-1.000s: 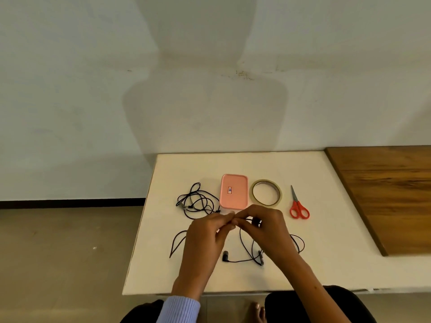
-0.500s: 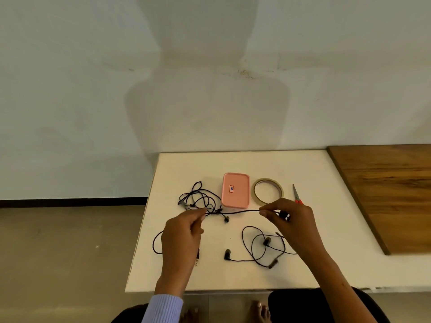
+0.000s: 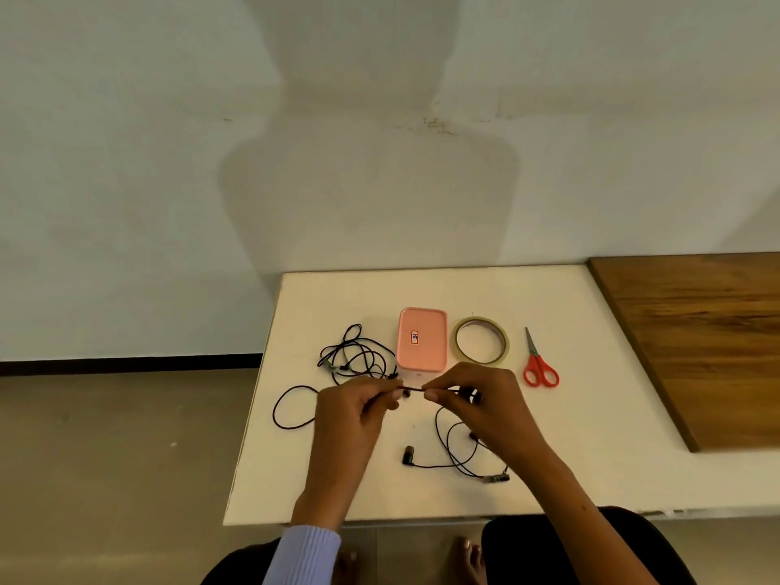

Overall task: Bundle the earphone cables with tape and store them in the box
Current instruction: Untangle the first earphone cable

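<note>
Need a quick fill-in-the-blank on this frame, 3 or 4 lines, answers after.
1. Both hands pinch one black ____ between them: left hand, right hand.
2. The colour of the closed box is ____.
3. Between the box and the scissors lies a roll of ____.
4. The handles of the scissors are ____.

Missing words: cable; pink; tape; red
</note>
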A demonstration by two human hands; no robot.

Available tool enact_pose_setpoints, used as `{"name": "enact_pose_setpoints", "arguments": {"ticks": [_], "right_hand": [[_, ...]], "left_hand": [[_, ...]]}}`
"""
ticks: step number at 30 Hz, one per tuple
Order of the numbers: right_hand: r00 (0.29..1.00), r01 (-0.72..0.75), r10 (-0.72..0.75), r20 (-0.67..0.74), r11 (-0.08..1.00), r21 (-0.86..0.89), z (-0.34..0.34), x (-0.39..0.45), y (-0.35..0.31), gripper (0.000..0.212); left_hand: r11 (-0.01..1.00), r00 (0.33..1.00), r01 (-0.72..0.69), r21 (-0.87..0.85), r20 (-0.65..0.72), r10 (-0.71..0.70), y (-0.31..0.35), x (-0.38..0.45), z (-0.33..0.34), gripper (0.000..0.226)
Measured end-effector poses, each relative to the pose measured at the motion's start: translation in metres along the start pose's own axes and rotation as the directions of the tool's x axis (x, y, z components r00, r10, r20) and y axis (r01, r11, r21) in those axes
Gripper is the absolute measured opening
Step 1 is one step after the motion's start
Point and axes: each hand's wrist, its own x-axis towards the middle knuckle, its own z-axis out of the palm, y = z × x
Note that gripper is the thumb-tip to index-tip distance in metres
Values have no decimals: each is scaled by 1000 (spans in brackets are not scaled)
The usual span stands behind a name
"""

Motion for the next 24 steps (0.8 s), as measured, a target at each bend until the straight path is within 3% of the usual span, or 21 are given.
{"name": "enact_pose_setpoints", "arguments": {"ticks": [4, 7, 11, 16, 18, 20, 24], "right_hand": [[990, -61, 62, -127, 998, 8, -21, -1, 12, 22], [977, -72, 65, -202, 997, -27, -22, -2, 16, 17], [988, -16, 3, -154, 997, -82, -8, 0, 11, 8], [998, 25, -36, -60, 983, -184, 6, 1, 7, 5], [997, 21, -35, -73, 982, -189, 5, 2, 8, 6], [997, 31, -45, -68, 981, -193, 8, 1, 8, 6], [995, 52, -61, -75, 991, -121, 15, 1, 3, 7]], "left_hand": [[991, 986, 101, -83, -125, -111, -7, 1, -13, 20], [987, 987, 158, -11, -13, -158, -7, 0, -10, 23], [946, 977, 57, 320, 177, -119, 4, -2, 5, 61], [896, 992, 123, 426, -29, -122, 14, 1, 7, 72], [885, 996, 84, 459, -4, -92, 13, 2, 7, 76], [894, 997, -18, 447, 77, -19, 14, 0, 11, 71], [942, 992, -91, 322, 107, 60, 14, -3, 18, 29]]}}
